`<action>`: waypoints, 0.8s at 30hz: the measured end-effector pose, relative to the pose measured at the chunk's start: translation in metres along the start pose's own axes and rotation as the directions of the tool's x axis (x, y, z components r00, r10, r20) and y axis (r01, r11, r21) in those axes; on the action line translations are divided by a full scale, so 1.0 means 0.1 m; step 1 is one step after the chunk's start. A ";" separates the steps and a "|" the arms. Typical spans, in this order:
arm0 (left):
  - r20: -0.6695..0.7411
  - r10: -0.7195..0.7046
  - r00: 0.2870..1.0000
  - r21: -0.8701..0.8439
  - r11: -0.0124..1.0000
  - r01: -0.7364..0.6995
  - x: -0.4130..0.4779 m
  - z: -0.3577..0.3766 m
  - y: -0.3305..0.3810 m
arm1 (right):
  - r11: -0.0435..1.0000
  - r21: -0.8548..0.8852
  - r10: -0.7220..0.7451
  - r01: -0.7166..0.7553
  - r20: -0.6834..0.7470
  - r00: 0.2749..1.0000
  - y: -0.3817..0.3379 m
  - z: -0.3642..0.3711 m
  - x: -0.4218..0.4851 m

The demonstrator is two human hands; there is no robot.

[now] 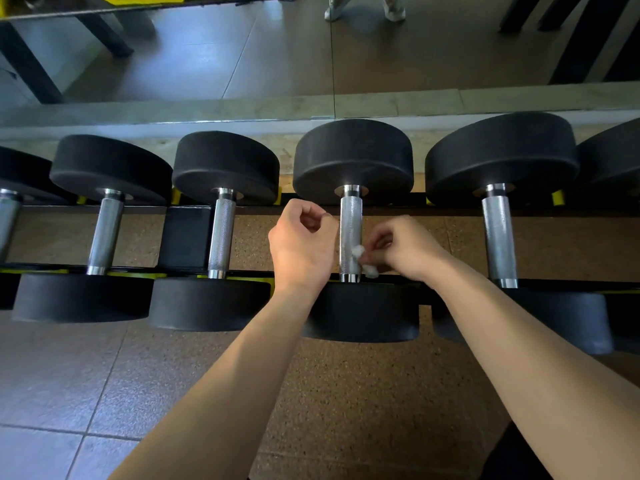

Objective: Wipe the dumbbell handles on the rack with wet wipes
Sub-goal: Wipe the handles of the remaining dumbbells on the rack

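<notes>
– On the rack [187,237], which one is getting the attention?
– It's the middle dumbbell [353,161]. It lies across the two black rails, and its knurled steel handle [350,230] runs straight away from the person. One black head sits past the far rail and the other hangs over the near one.
– And the wet wipe [358,252]?
– It's bunched into a small white wad against the right side of that handle, towards the near end. A second bit of white shows just below, by the collar.
– Who has hold of it?
– The right hand [405,247] does. Its fingers and thumb are pinched tight on the wad and press it to the steel. The wrist lies over the near rail.
– What about the left hand [301,244]?
– That one is just beside the handle on its left, back of the hand up. The fingers are curled in to the palm with nothing showing in them. Whether the knuckles touch the steel I cannot tell.
– Any neighbours?
– Two more dumbbells [221,233] lie to the left and another one [498,237] to the right, all parallel and well apart from the hands. Further heads are cut off at both edges.
– And underneath?
– There's a speckled brown mat [346,393], with grey tiles [52,410] at the near left. Behind the rack a mirror [207,46] reflects the floor and a pair of pale shoes [363,8]
</notes>
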State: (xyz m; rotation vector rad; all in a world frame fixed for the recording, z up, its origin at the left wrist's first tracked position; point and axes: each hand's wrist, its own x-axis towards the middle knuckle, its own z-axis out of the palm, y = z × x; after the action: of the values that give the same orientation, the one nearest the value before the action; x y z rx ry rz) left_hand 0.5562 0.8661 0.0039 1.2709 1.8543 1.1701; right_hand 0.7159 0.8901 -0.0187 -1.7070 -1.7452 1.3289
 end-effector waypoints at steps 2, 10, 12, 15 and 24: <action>-0.004 0.005 1.000 -0.003 1.000 -0.005 0.00 0.00 -0.01 | 0.996 0.064 -0.054 0.065 -0.149 0.987 -0.04 0.00 0.07; -0.016 0.014 1.000 0.018 1.000 -0.014 0.00 0.00 -0.01 | 0.946 -0.255 -0.190 0.198 0.056 0.980 -0.11 0.06 -0.04; -0.025 0.016 1.000 0.020 1.000 -0.015 0.00 -0.01 -0.01 | 0.928 -0.296 -0.215 0.228 0.075 0.974 -0.14 0.03 -0.04; -0.037 0.017 0.999 0.019 1.000 -0.016 -0.01 -0.01 0.00 | 0.928 -0.268 -0.296 0.257 -0.115 0.948 -0.21 0.01 0.05; -0.036 0.021 0.999 0.016 1.000 -0.021 0.00 0.00 -0.02 | 0.911 -0.319 -0.282 0.263 -0.013 0.959 -0.16 0.03 0.04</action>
State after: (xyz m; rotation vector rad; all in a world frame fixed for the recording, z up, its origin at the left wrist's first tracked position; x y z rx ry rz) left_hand 0.5550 0.8656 0.0023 1.2888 1.8844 1.1991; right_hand 0.7039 0.8953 -0.0089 -1.5584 -2.1589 0.9082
